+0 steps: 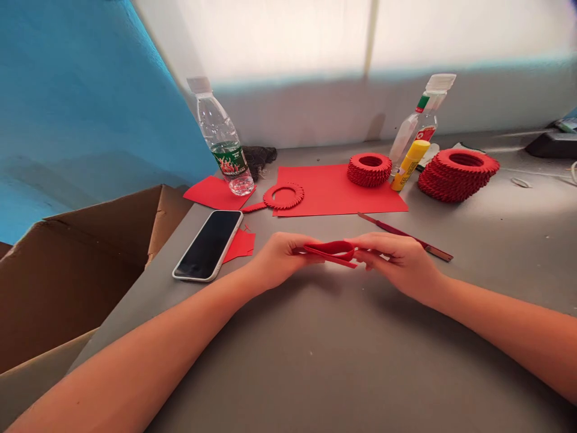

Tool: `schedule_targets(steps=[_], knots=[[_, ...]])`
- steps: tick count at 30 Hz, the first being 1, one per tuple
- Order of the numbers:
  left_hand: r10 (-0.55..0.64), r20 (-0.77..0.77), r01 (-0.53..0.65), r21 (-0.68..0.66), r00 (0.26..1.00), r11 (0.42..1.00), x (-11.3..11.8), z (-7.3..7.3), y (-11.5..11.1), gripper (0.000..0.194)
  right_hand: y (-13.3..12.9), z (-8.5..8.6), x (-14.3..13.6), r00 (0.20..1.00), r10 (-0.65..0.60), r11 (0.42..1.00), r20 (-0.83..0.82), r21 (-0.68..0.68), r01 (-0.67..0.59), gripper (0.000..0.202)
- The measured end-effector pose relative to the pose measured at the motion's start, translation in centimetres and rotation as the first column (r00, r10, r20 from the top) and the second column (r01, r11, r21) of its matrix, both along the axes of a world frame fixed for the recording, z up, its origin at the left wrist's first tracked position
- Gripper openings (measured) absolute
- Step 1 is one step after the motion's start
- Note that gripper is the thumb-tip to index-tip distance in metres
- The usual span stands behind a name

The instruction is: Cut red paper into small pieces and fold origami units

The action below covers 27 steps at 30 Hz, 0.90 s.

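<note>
A looped strip of red paper (336, 248) is held above the grey table, between my two hands. My left hand (286, 258) pinches its left end between thumb and fingers. At the right end of the loop, my right hand (392, 258) has its thumb and fingers closed on the paper. Behind them lies a large red paper sheet (324, 189), with a stack of red notched rings (369, 170) at its right. One flat red ring (283, 196) with a paper tail rests by the sheet's left edge. A dark red cutter (406, 234) lies behind my right hand.
A phone (210, 243) lies at the left beside red scraps (241, 243). Two bottles (225, 150) (419, 123), a yellow glue stick (410, 165) and a taller ring stack (460, 174) stand farther back. An open cardboard box (85, 264) adjoins the table's left edge.
</note>
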<state>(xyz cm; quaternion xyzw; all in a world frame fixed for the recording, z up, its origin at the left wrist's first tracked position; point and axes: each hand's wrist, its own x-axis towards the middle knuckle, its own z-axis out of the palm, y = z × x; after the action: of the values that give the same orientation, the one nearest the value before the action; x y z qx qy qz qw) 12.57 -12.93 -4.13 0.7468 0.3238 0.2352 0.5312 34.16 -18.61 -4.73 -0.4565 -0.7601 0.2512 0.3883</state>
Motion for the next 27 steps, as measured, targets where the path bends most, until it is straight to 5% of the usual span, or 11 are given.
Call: schedule_targets(steps=[8,15,27], knots=[[-0.131,-0.002,0.131,0.025,0.991,0.991,0.2,0.1,-0.6,0.031,-0.1,-0.1,-0.4,0.987,-0.006,0.991,0.158,0.135,-0.016,0.021],[-0.055,-0.022,0.055,0.024,0.998,0.998,0.5,-0.1,-1.3,0.048,-0.2,-0.2,-0.4,0.99,-0.104,0.988,0.096,0.123,0.092,0.017],[0.043,-0.111,-0.027,0.14,0.993,0.99,0.6,0.2,-1.4,0.024,-0.6,0.3,-0.7,0.991,-0.035,0.997,0.132,0.067,0.027,0.023]])
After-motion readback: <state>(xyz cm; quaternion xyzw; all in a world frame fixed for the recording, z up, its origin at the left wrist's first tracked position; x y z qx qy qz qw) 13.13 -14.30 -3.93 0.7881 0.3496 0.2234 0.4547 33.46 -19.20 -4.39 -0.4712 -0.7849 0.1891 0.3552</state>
